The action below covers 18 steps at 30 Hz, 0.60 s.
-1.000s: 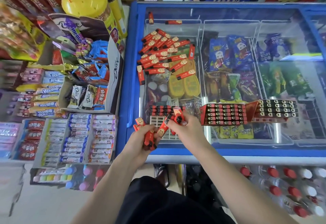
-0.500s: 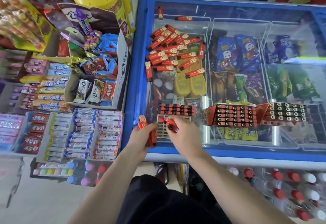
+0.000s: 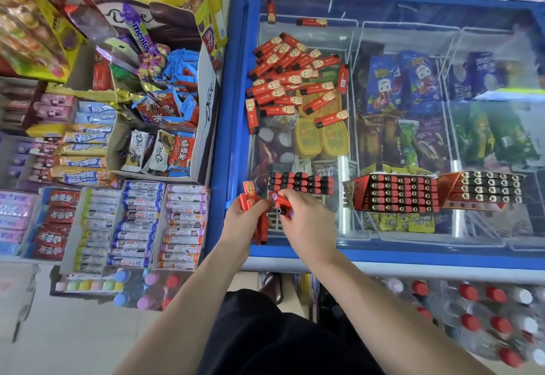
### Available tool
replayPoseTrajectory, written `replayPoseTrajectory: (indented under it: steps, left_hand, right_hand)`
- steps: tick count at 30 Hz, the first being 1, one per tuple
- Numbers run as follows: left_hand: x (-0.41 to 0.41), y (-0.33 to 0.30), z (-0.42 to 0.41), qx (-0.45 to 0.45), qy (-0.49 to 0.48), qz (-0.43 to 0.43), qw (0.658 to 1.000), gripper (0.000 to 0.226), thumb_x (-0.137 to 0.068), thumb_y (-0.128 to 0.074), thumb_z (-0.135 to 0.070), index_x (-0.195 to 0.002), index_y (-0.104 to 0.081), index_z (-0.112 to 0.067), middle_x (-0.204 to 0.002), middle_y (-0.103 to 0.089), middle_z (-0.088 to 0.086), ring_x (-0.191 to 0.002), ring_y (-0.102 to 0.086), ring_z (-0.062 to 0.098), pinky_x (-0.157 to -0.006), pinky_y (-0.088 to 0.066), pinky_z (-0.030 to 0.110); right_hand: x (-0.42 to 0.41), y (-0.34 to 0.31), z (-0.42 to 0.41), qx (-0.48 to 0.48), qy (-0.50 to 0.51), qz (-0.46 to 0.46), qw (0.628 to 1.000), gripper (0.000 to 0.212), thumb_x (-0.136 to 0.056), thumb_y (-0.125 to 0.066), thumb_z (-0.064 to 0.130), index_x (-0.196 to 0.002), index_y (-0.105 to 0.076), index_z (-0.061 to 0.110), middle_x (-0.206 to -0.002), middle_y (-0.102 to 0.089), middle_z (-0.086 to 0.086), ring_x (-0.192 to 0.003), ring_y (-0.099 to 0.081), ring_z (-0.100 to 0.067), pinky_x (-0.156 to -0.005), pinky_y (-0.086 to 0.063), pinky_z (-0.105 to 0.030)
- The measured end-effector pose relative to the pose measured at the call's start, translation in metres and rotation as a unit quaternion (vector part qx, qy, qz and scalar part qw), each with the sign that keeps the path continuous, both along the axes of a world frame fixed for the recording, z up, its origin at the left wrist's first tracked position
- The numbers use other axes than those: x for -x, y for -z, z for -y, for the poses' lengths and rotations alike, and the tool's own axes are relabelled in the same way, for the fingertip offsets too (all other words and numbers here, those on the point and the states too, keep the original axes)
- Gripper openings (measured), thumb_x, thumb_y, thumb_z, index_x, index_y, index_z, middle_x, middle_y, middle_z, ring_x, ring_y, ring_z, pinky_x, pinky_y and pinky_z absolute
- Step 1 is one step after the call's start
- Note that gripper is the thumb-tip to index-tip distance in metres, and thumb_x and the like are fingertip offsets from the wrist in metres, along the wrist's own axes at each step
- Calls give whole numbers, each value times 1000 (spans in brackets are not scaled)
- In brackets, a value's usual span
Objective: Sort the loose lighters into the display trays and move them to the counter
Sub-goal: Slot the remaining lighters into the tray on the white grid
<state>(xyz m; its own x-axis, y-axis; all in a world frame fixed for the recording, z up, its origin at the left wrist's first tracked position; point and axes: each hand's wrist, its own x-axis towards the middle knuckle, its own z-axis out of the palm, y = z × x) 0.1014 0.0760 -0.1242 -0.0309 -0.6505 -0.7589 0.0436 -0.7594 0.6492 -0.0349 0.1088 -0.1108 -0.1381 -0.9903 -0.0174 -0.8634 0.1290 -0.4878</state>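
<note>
Lighters, loose, red: a bundle point(image 3: 256, 215) gripped in the left hand point(image 3: 242, 222), fingers curled round it, ends standing out above and below the fist; one lighter point(image 3: 282, 205) pinched in the fingertips of the right hand point(image 3: 303, 221), just right of the bundle, dark end toward the wearer; display tray, part-filled point(image 3: 300, 183), directly beyond both sets of fingers on the freezer lid point(image 3: 413, 9), three rows in, pale empty slots point(image 3: 275, 222) showing between the hands; filled trays, two point(image 3: 398, 194) point(image 3: 486, 188), further right of the right fingers; loose pile point(image 3: 292, 79), well beyond the fingertips, scattered on the glass. Step in hand, by judgement: slotting a single lighter into the near tray, fed from the left bundle. Next move calls for the lighter turned upright and lined with a free slot; much of the pile remains unsorted.
</note>
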Motion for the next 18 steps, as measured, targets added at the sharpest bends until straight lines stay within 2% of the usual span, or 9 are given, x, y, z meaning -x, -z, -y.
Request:
replayPoseTrajectory:
  steps: [2,5,8,10,12,15,18]
  left_hand:
    - [1,-2,0,10,-10,-25,1000,45,-66,-82,-41,-95,-62,-13,-75,-58,9,-64,-54,20,-59,-47,33]
    - [3,-3,-1,28,-10,-40,999,39,-76,-82,-35,-96,-62,-8,-73,-60,5,-63,-56,17,-58,-49,33]
    - [5,-1,-2,47,-7,-3,999,45,-79,-83,-31,-105,-63,0,-78,-65,5,-70,-63,17,-59,-55,31]
    - [6,0,0,58,-13,19,998,37,-84,-85,-26,-101,-64,-2,-76,-66,2,-70,-65,15,-63,-57,29]
    - [6,1,4,65,-22,26,997,32,-81,-88,-29,-93,-65,-10,-75,-67,1,-72,-67,16,-70,-59,33]
    - [6,-2,8,71,-23,36,997,36,-73,-87,-34,-90,-64,-13,-77,-68,3,-74,-68,19,-74,-59,39]
    - [8,-5,10,60,-33,15,998,29,-79,-87,-27,-95,-67,-12,-80,-73,2,-76,-73,19,-72,-61,38]
  right_hand:
    - [-1,-1,-1,18,-2,3,1000,53,-63,-94,10,-110,-72,17,-86,-74,2,-78,-71,-20,-55,-58,-33]
    - [-2,0,-3,40,-9,11,999,57,-62,-93,8,-113,-70,15,-89,-74,0,-80,-72,-23,-57,-57,-33]
    - [-3,4,-5,28,0,36,999,54,-68,-90,9,-117,-68,17,-89,-73,0,-80,-71,-22,-61,-58,-36]
    - [-4,6,-6,18,16,62,998,47,-77,-85,11,-119,-66,18,-93,-72,2,-81,-69,-20,-64,-58,-39]
    - [-4,3,-7,21,43,116,992,34,-86,-78,15,-117,-65,18,-99,-69,4,-79,-66,-16,-66,-57,-36]
    - [-3,-8,-10,-12,101,228,968,14,-94,-71,22,-101,-60,18,-92,-63,6,-76,-59,-12,-69,-53,-31]
    - [2,-19,-12,-66,191,350,915,16,-94,-72,26,-90,-57,21,-76,-61,9,-68,-59,-9,-66,-53,-33]
